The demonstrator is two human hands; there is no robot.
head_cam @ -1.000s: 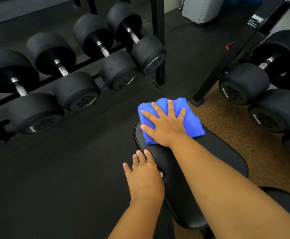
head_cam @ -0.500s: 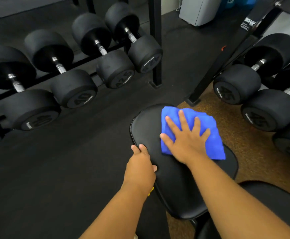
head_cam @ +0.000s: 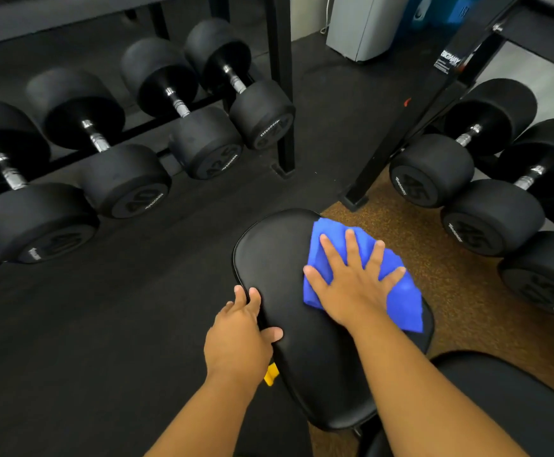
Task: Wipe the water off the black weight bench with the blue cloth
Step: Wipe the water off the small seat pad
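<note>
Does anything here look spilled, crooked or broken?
Nothing stands out. The blue cloth lies flat under the right hand on the black bench; no water shows on it. The dumbbells sit neatly racked.

Bench pad [head_cam: 288, 324] is glossy black, cloth [head_cam: 397, 291] on it bright blue. Dumbbells [head_cam: 130, 179] matte black with silver handles. Floor's black on the left [head_cam: 87, 341], speckled brown on the right [head_cam: 460, 285]. Tiny yellow tab [head_cam: 271, 374] under the pad.

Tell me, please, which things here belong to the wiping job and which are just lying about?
In the job: blue cloth, black weight bench, right hand pressing the cloth, left hand gripping the bench edge.

Lying about: dumbbells, black rack, grey appliance.
</note>
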